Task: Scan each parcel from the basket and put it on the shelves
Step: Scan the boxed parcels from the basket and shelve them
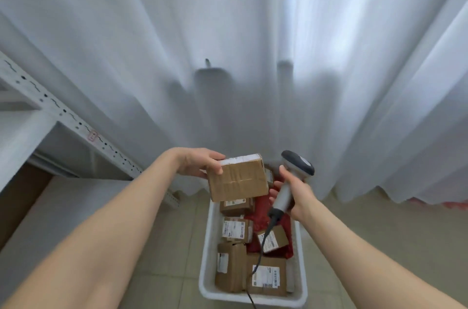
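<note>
Left of us stand the shelves. Our left hand grips 1 brown parcel by its edge above the basket, and our right hand grips the scanner. A label turned away could spoil the scan, and the trailing cord could snag. The basket holds at least 5 labelled boxes and red bags.
</note>
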Demonstrator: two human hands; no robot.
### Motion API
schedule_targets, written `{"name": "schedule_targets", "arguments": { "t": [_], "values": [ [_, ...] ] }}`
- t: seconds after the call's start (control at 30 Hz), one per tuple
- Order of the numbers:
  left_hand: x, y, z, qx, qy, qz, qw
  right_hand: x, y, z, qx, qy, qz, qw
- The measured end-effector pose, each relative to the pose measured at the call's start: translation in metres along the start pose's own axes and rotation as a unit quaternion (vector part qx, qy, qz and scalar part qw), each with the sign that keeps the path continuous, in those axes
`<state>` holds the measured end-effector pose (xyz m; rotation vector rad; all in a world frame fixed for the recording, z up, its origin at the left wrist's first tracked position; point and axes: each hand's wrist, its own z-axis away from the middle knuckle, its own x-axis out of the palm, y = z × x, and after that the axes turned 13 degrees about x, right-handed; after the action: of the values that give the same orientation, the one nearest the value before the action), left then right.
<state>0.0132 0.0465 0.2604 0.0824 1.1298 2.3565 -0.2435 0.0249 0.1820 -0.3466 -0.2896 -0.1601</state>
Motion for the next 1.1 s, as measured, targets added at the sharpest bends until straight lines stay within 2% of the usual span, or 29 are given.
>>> {"name": "schedule_targets", "arguments": {
  "t": [0.13, 0.3, 0.43, 0.5, 0.57, 0.6, 0.67, 0.73, 0.83, 0.97, 1.1],
  "values": [
    [0.009, 0.049, 0.055, 0.003, -0.06, -0.036, 0.998, 0.019, 0.005, 0.057, 0.038, -0.081, 0.027, 0.996],
    [0.031, 0.087, 0.108, -0.005, -0.035, -0.094, 0.995, 0.01, 0.02, 0.107, 0.089, -0.167, 0.063, 0.98],
    [0.07, 0.105, 0.144, -0.019, -0.029, -0.119, 0.992, -0.003, 0.04, 0.142, 0.08, -0.206, 0.109, 0.969],
    [0.096, 0.106, 0.161, -0.01, 0.009, -0.133, 0.991, -0.012, 0.055, 0.159, 0.048, -0.195, 0.082, 0.976],
    [0.126, 0.099, 0.176, 0.025, 0.122, -0.143, 0.982, -0.023, 0.071, 0.175, 0.001, -0.18, 0.031, 0.983],
    [0.141, 0.093, 0.183, 0.039, 0.195, -0.125, 0.972, -0.029, 0.079, 0.183, -0.022, -0.174, 0.007, 0.985],
    [0.174, 0.077, 0.194, 0.051, 0.306, -0.005, 0.951, -0.041, 0.092, 0.199, -0.058, -0.163, -0.027, 0.985],
    [0.215, 0.064, 0.203, 0.055, 0.299, 0.138, 0.943, -0.054, 0.104, 0.216, -0.09, -0.152, -0.051, 0.983],
    [0.269, 0.054, 0.206, 0.096, 0.232, 0.228, 0.941, -0.072, 0.12, 0.238, -0.133, -0.131, -0.051, 0.981],
    [0.307, 0.049, 0.208, 0.149, 0.312, 0.293, 0.892, -0.09, 0.133, 0.26, -0.172, -0.123, 0.018, 0.977],
    [0.311, 0.039, 0.222, 0.155, 0.385, 0.291, 0.862, -0.096, 0.142, 0.278, -0.208, -0.086, 0.107, 0.968]
  ]
}}
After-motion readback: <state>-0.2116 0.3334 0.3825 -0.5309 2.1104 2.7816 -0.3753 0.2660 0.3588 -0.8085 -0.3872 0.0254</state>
